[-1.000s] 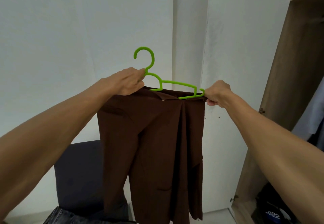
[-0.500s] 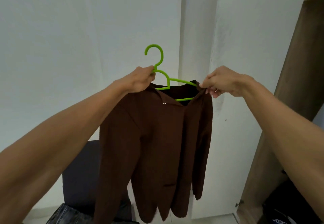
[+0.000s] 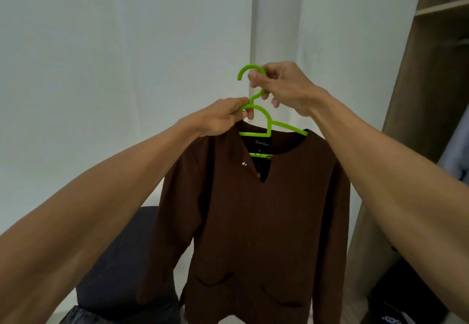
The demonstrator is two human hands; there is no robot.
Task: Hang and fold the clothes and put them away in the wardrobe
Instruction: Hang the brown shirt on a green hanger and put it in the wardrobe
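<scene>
A brown long-sleeved top [image 3: 256, 222] with a notched neck and two front pockets hangs on a bright green plastic hanger [image 3: 267, 127], held up in front of a white wall. My left hand [image 3: 223, 118] pinches the hanger where the neck meets the left shoulder bar. My right hand [image 3: 284, 87] grips the hanger's hook from the right, fingers curled round it. The hanger's left arm is hidden inside the top.
The open wooden wardrobe [image 3: 431, 95] stands at the right, with a shelf [image 3: 441, 9] high up, pale blue clothes [image 3: 456, 161] hanging inside and dark things [image 3: 406, 295] on its floor. A dark chair [image 3: 121, 268] stands low at the left behind the top.
My right hand let go of the top's right shoulder and moved up to the hanger's hook. The top now hangs flat, facing me, and my left hand stays on the hanger.
</scene>
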